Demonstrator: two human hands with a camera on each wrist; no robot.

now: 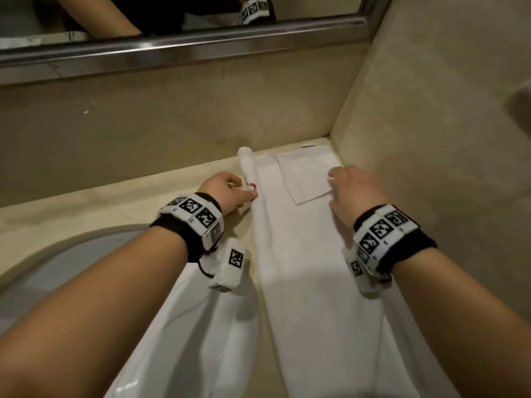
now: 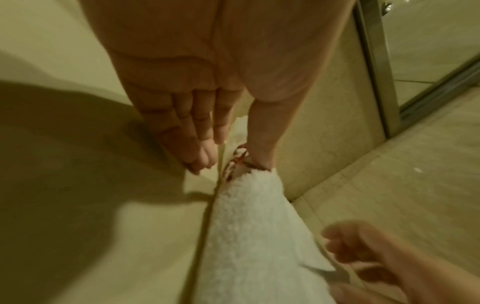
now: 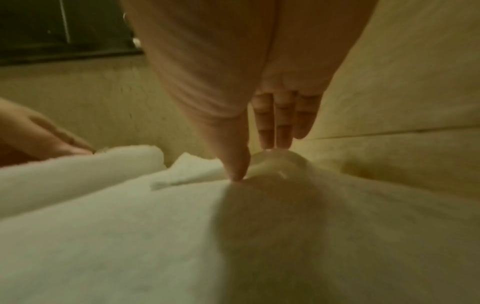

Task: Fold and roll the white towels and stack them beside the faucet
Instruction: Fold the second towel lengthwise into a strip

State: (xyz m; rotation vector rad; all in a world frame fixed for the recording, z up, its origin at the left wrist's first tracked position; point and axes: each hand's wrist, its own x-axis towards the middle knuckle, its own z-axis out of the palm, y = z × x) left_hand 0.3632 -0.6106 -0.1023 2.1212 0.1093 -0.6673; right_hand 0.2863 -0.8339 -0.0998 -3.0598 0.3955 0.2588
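Observation:
A long white towel [image 1: 301,254], folded lengthwise, lies on the beige counter [image 1: 86,202] and runs from the back corner toward me. A corner flap [image 1: 304,179] is folded onto it. A small rolled towel [image 1: 246,165] lies along its left edge at the back, with red stitching [image 1: 251,185] at its near end. My left hand [image 1: 244,191] touches that end, the thumb [image 2: 262,144] on the roll [image 2: 246,216] and the fingers [image 2: 202,144] straight beside it. My right hand [image 1: 334,186] rests flat on the long towel's right side, thumb [image 3: 236,170] pressed into the cloth [image 3: 155,236].
A white sink basin [image 1: 184,326] sits at the lower left, next to the long towel. Beige walls close the corner at the back and right. A mirror with a metal frame [image 1: 184,44] runs above. No faucet is in view.

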